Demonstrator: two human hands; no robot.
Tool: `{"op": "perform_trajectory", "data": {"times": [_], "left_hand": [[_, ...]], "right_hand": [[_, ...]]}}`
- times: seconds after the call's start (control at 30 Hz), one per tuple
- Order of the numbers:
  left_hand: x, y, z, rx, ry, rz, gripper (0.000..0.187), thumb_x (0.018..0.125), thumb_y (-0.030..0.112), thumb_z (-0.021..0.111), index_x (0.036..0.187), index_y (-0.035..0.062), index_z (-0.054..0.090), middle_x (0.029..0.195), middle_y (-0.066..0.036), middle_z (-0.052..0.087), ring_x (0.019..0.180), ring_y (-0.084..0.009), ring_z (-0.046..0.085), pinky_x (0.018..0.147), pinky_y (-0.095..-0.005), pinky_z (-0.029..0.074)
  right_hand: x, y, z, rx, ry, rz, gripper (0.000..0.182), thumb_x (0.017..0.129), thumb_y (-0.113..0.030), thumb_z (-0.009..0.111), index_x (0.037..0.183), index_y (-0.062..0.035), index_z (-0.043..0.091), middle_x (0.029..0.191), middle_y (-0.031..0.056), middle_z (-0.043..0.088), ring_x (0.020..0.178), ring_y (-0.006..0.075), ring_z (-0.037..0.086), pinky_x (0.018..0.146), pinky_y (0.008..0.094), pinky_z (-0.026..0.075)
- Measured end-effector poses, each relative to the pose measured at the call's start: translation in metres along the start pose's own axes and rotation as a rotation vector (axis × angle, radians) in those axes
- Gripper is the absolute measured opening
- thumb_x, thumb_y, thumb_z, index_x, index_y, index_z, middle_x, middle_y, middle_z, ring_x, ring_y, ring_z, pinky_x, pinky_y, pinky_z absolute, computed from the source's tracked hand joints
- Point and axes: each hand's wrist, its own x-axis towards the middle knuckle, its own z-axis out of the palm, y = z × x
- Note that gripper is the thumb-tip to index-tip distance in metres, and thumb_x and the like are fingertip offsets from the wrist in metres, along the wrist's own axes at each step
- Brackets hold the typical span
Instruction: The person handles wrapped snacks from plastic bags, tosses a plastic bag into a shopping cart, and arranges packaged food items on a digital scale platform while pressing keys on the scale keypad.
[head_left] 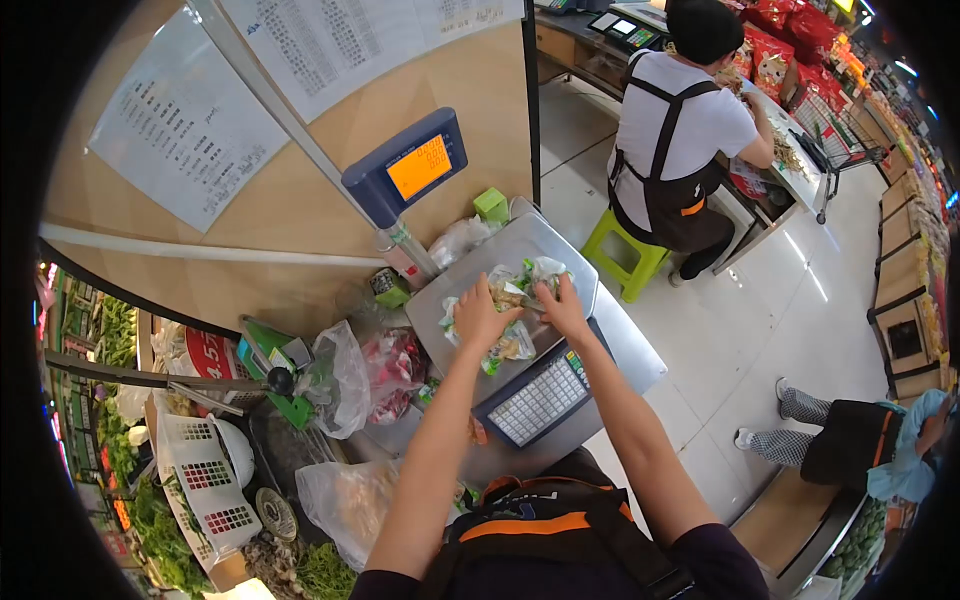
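Several small clear plastic packets with green and white print lie on the steel weighing plate of a scale. Their contents look pale brown, but I cannot make out what they are. My left hand rests over the packets on the left side, thumb and fingers apart. On the right, my right hand has its thumb and fingers around a clear plastic packet. Just below the plate is the scale's white keypad. An orange-lit display stands on a post behind it.
Clear plastic bags and a red-filled bag crowd the scale's left side. A white basket stands among vegetables. A co-worker sits on a green stool at another counter. Another person stands at the right.
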Motion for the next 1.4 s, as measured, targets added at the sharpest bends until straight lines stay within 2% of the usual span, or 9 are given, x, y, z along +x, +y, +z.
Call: {"op": "perform_trajectory", "data": {"times": [0.17,0.37,0.53,0.6,0.7,0.9,1.17,1.27,1.4], "left_hand": [[-0.019,-0.024,-0.018,-0.055,0.188,0.173,0.094,0.069,0.036,0.079,0.141,0.0006,0.03,0.136,-0.017,0.043,0.124,-0.034,0.042,0.104,-0.0442,0.031],[-0.16,-0.094,-0.012,-0.349,0.529,0.034,0.039,0.08,0.003,0.062,0.118,0.003,0.054,0.119,-0.016,0.053,0.112,-0.0327,0.051,0.095,-0.0386,0.04],[-0.309,-0.165,0.057,-0.066,0.107,-0.26,0.067,0.072,0.025,0.076,0.129,0.004,0.047,0.124,-0.018,0.047,0.117,-0.0364,0.045,0.097,-0.0439,0.038],[-0.341,-0.172,0.08,0.038,0.034,-0.227,0.082,0.067,0.033,0.079,0.134,0.0052,0.042,0.128,-0.018,0.044,0.119,-0.0368,0.042,0.098,-0.046,0.037],[-0.351,-0.169,0.087,0.177,-0.117,-0.275,0.095,0.061,0.038,0.082,0.139,0.0077,0.036,0.132,-0.017,0.04,0.121,-0.0358,0.04,0.098,-0.0466,0.036],[-0.338,-0.184,0.089,0.256,-0.127,-0.268,0.078,0.063,0.039,0.08,0.127,0.0115,0.046,0.109,-0.009,0.055,0.105,-0.0287,0.05,0.084,-0.0453,0.041],[-0.336,-0.217,0.102,-0.864,-0.006,-0.572,0.034,0.081,0.026,0.073,0.104,0.0017,0.064,0.092,-0.008,0.064,0.087,-0.0199,0.061,0.074,-0.0305,0.048],[-0.334,-0.231,0.121,-1.71,0.174,-0.873,0.026,0.09,0.024,0.064,0.107,0.0038,0.063,0.096,-0.003,0.064,0.09,-0.0143,0.06,0.074,-0.0288,0.049],[-0.322,-0.244,0.139,-2.247,0.143,-1.015,0.027,0.093,0.025,0.06,0.114,0.0071,0.058,0.101,-0.006,0.064,0.091,-0.0181,0.061,0.075,-0.0322,0.051]], "right_hand": [[0.008,-0.006,-0.017,-0.388,-0.025,-0.067,0.073,0.085,-0.043,0.061,0.138,-0.0078,0.024,0.101,0.0297,0.062,0.087,0.0446,0.063,0.073,0.0497,0.049],[-0.001,-0.011,-0.027,-0.931,0.068,-0.278,0.051,0.086,-0.042,0.06,0.127,-0.015,0.048,0.098,0.0175,0.056,0.083,0.0364,0.062,0.065,0.0459,0.05],[-0.008,-0.023,-0.019,-1.049,0.063,-0.355,0.046,0.087,-0.039,0.059,0.125,-0.0146,0.052,0.104,0.014,0.056,0.093,0.0336,0.058,0.072,0.0461,0.05],[-0.011,-0.019,-0.019,-1.121,0.294,-0.541,0.041,0.088,-0.032,0.059,0.123,-0.0118,0.053,0.106,0.0145,0.057,0.096,0.0333,0.057,0.076,0.0457,0.05],[-0.052,-0.039,0.013,-0.823,0.338,-0.753,0.033,0.089,-0.018,0.059,0.119,-0.0061,0.054,0.102,0.0134,0.057,0.087,0.0303,0.058,0.071,0.0408,0.048],[-0.181,0.014,0.126,-0.449,-0.597,-0.706,0.042,0.077,-0.001,0.061,0.117,-0.0056,0.053,0.112,0.0159,0.056,0.101,0.0356,0.056,0.083,0.0427,0.048],[-0.141,0.113,0.227,-1.041,-0.475,-0.603,0.079,0.078,-0.008,0.063,0.141,0.0068,0.017,0.143,0.0317,0.022,0.133,0.0438,0.027,0.107,0.0443,0.03],[-0.147,0.115,0.226,-1.033,-0.573,-0.276,0.086,0.075,-0.01,0.066,0.142,0.0049,0.015,0.14,0.0303,0.026,0.13,0.0437,0.03,0.107,0.045,0.03],[-0.179,0.16,0.229,-0.914,-0.257,-0.266,0.08,0.072,-0.018,0.07,0.136,0.0029,0.027,0.126,0.0267,0.04,0.118,0.0432,0.041,0.1,0.047,0.036]]}}
